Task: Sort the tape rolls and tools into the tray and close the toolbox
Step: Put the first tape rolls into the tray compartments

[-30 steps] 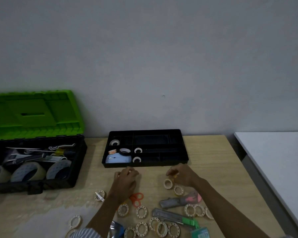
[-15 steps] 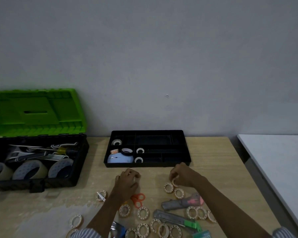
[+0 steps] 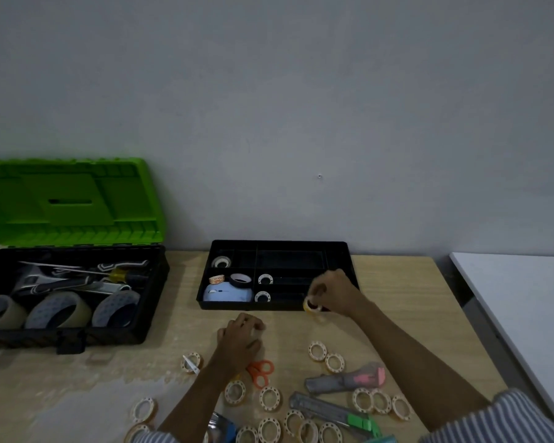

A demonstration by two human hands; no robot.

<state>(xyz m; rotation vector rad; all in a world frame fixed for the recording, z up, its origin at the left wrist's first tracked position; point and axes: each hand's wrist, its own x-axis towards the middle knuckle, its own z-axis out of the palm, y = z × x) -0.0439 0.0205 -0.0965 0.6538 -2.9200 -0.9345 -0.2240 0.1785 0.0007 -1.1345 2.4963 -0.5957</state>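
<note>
No word, brand or number can be read anywhere in the view. A small tape roll (image 3: 216, 279) in the black tray (image 3: 282, 243) carries orange printing around its side, but it is too small and blurred to make out. The grey cutter (image 3: 343, 380) on the table bears a pink marking that likewise gives no legible letters.
</note>
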